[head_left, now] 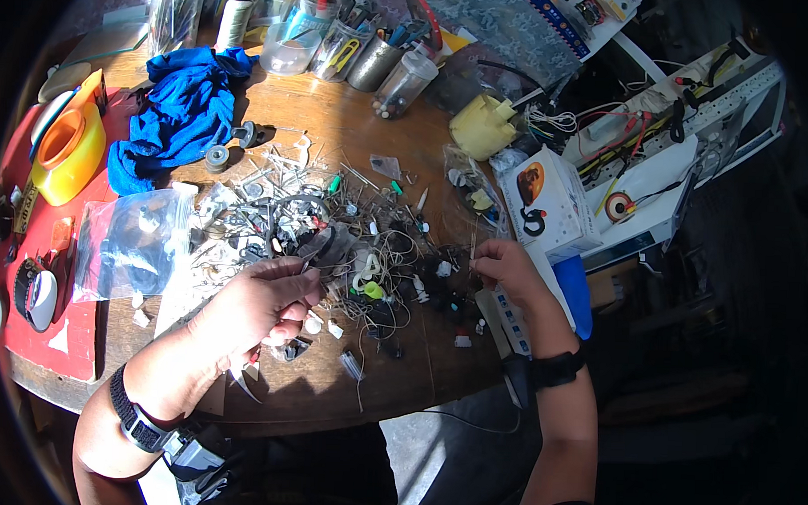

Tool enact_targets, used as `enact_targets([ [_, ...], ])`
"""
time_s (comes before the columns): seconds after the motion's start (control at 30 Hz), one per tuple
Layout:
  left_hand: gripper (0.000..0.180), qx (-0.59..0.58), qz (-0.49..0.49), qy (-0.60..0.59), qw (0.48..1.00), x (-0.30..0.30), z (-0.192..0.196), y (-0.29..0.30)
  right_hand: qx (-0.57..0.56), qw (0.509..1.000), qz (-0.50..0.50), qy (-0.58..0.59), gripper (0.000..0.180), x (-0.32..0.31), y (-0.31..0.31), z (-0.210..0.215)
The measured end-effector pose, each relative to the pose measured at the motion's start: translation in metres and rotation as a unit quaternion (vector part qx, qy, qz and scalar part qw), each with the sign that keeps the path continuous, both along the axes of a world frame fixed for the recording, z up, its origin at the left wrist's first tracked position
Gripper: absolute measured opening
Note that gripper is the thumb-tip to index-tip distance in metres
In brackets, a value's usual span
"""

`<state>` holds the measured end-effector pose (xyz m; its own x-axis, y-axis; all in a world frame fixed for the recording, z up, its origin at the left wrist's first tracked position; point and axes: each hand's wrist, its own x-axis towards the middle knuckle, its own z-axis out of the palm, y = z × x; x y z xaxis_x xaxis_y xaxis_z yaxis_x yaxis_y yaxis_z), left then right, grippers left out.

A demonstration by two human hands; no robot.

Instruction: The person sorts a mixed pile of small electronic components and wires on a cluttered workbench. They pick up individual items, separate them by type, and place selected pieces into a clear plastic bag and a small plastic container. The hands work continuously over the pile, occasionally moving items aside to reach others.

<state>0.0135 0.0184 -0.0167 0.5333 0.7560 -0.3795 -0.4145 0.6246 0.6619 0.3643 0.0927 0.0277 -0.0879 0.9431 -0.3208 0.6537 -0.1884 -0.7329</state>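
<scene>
Over the near left edge of a heap of small parts [245,202], my left hand [255,305] is closed with thumb and forefinger pinched together. What sits in that pinch is too small to make out. My right hand [510,270], at the heap's right side, pinches a thin straight piece [473,242] that points upward; its kind is unclear. Between the hands lie tangled thin wires [395,261], a yellow-green plastic piece [372,291] and several white bits. Just below my left hand, a small red piece [254,354] shows in part.
A clear plastic bag [133,247] and a blue cloth [186,111] lie left of the heap. Farther left, a yellow container [74,156] stands on a red board [71,348]. Clear jars [405,83] line the back. A white box [548,204] stands at right.
</scene>
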Motion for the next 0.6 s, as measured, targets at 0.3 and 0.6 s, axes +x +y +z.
enact_targets([
  [0.3, 0.013, 0.010, 0.013, 0.026, 1.000, 0.004, 0.001, -0.001, -0.033, 0.978, 0.013, 0.206, 0.009, -0.034, -0.017, 0.003],
  [0.6, 0.012, 0.152, 0.047, 0.154, 0.975, 0.014, 0.007, -0.008, -0.059, 0.970, 0.102, 0.213, 0.010, -0.102, -0.046, -0.001],
])
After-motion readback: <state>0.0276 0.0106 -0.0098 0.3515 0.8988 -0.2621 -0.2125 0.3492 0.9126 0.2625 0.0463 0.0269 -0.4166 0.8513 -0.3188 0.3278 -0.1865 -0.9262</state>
